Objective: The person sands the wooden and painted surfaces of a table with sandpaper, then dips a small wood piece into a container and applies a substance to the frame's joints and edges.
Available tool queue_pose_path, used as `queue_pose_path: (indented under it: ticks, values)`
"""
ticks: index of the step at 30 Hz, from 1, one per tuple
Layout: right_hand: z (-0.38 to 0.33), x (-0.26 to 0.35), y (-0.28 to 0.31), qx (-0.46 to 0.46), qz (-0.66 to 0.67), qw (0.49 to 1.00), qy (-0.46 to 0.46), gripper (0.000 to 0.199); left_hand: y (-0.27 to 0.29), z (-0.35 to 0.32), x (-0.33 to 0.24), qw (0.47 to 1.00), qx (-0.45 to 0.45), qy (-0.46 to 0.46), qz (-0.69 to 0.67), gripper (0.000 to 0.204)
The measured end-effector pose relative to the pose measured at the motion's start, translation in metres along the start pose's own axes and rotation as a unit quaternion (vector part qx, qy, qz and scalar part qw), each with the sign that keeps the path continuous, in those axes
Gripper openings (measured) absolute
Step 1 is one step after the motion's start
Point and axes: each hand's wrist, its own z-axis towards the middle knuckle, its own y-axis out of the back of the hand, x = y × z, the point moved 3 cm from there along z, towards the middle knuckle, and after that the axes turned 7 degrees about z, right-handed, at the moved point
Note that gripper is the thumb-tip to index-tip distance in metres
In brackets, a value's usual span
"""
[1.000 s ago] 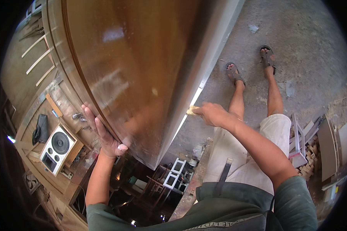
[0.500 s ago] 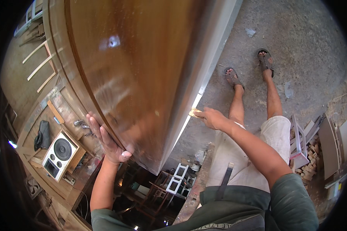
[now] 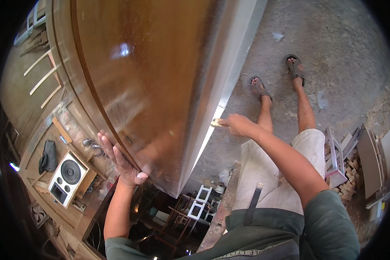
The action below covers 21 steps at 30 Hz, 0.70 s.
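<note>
The left hand (image 3: pixel 128 172) lies with fingers extended along the side of the glossy brown wooden panel (image 3: pixel 147 82), near its lower corner; it is not clenched, and whether it bears load cannot be told. The right hand (image 3: pixel 240 125) pinches a small yellowish pad (image 3: pixel 216 122) at the panel's pale edge (image 3: pixel 238 65). The panel is directly in front of the person, extending from the lower corner past the top of the view; its support is not visible. Judged by its size, it should handle as heavy and stiff; the pad should be light and probably soft. The polished face is likely slippery and easily marked: take hold with both hands on opposite edges, clear of the gloss, and protect the corners. Beyond the panel, a loudspeaker (image 3: pixel 69 173) lies to the left; wood offcuts (image 3: pixel 348 184) are piled at right on the concrete floor (image 3: pixel 346 65).
</note>
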Motion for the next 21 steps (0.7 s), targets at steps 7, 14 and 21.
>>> queue_pose_path:
  ticks: [7, 14, 21]
  values:
    - [0.003, -0.013, -0.011, 0.021, -0.046, 0.999, -0.004, 0.051, -0.002, -0.001, 0.001, 1.0, -0.004, 0.002, -0.008, 0.099]
    - [0.028, -0.011, -0.012, -0.007, -0.022, 1.0, -0.004, 0.057, -0.002, 0.006, 0.001, 1.0, -0.002, -0.01, 0.0, 0.099]
    - [0.02, -0.008, -0.004, 0.039, -0.006, 0.999, 0.035, 0.058, 0.0, 0.011, -0.006, 1.0, -0.001, -0.012, 0.003, 0.098]
